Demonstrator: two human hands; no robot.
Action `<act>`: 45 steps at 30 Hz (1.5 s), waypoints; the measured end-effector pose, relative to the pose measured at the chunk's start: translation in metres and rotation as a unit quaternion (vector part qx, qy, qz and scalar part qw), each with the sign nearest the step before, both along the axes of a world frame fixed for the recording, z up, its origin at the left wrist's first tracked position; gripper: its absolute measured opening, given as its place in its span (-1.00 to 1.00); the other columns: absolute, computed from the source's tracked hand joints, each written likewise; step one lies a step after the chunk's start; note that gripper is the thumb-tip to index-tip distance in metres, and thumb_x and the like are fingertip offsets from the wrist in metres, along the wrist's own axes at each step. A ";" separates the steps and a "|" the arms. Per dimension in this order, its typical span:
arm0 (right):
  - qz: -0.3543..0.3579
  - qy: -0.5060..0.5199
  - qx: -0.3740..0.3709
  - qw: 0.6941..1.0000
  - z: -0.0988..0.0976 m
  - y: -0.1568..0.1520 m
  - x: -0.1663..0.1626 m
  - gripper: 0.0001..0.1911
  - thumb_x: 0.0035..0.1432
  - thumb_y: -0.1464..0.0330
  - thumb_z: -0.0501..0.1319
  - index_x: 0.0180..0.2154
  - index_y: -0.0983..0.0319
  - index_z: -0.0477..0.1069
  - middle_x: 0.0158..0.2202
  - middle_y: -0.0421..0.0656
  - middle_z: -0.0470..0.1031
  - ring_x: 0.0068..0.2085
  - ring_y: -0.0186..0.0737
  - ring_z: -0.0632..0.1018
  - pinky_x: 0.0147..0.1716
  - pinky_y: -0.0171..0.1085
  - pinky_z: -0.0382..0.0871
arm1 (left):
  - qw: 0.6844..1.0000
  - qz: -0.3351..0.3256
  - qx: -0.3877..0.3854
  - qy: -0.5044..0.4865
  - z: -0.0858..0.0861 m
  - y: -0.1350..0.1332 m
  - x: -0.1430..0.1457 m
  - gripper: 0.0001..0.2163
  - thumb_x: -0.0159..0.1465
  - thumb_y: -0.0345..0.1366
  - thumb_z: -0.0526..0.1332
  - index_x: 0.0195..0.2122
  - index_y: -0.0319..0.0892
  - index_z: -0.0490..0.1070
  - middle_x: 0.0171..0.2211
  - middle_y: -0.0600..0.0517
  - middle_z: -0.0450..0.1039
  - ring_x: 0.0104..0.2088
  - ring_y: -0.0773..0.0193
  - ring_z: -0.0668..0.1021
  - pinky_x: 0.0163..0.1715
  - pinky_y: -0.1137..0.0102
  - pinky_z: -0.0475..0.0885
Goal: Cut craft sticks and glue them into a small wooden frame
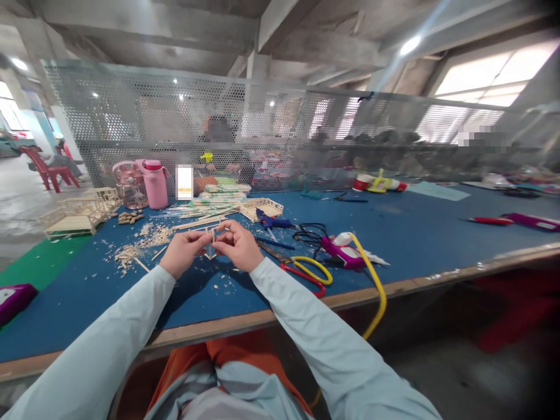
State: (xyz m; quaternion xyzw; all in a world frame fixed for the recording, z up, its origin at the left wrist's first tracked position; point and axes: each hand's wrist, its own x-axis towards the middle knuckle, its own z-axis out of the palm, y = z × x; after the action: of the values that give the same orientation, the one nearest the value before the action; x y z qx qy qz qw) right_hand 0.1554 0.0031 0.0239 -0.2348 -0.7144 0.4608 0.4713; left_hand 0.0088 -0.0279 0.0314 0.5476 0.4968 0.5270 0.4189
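Over the blue tabletop, my left hand (182, 252) and my right hand (241, 245) meet and pinch a small frame of thin wooden sticks (210, 255) between thumbs and fingertips. Fingers cover part of the frame, so its full shape is hidden. Wood scraps (146, 242) and a few loose sticks lie just left of my left hand. Close by my right hand are scissors (308, 273) with a red and a yellow handle. A blue glue gun (272, 220) rests a little beyond that hand.
Wrapped stick bundles (214, 201) and a wooden tray-like piece (262, 208) lie behind my hands. Finished-looking stick models (72, 216), a pink flask (155, 185) and a clear jug (131, 186) stand at left. A purple power strip (343, 254) with a yellow cable (374, 280) crosses the table edge.
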 end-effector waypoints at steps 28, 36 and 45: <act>-0.013 -0.145 0.125 0.981 -0.005 -0.001 0.007 -0.47 -0.21 0.32 0.34 -0.10 0.23 0.36 -0.51 -0.26 0.38 -0.51 -0.39 0.37 -0.46 -0.39 0.30 | 0.980 -0.138 -0.096 -0.101 -0.004 -0.002 -0.002 -0.66 -0.26 -0.11 0.40 -0.63 -0.28 0.39 -0.67 0.09 0.34 -0.62 0.45 0.35 -0.58 0.48 0.26; -0.033 -0.157 0.172 0.972 -0.002 -0.003 0.008 -0.47 -0.12 0.31 0.29 -0.03 0.26 0.36 -0.51 -0.24 0.38 -0.53 -0.40 0.33 -0.46 -0.39 0.29 | 0.979 -0.126 -0.097 -0.130 -0.003 -0.002 0.000 -0.67 -0.24 -0.12 0.40 -0.61 -0.28 0.40 -0.64 0.08 0.36 -0.60 0.44 0.38 -0.54 0.49 0.29; -0.040 -0.119 0.124 0.984 -0.012 0.002 0.003 -0.47 -0.17 0.38 0.30 -0.06 0.22 0.39 -0.54 -0.26 0.41 -0.53 -0.39 0.37 -0.46 -0.38 0.31 | 0.989 -0.118 -0.050 -0.078 -0.008 -0.002 0.001 -0.60 -0.23 0.00 0.36 -0.55 -0.27 0.47 -0.58 0.03 0.43 -0.51 0.34 0.44 -0.42 0.42 0.36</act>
State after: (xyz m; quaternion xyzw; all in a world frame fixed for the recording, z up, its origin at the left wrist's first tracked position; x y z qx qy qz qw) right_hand 0.1583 0.0051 0.0119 -0.2556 -0.8071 0.3181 0.4267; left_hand 0.0100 -0.0295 0.0235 0.5380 0.4206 0.4895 0.5423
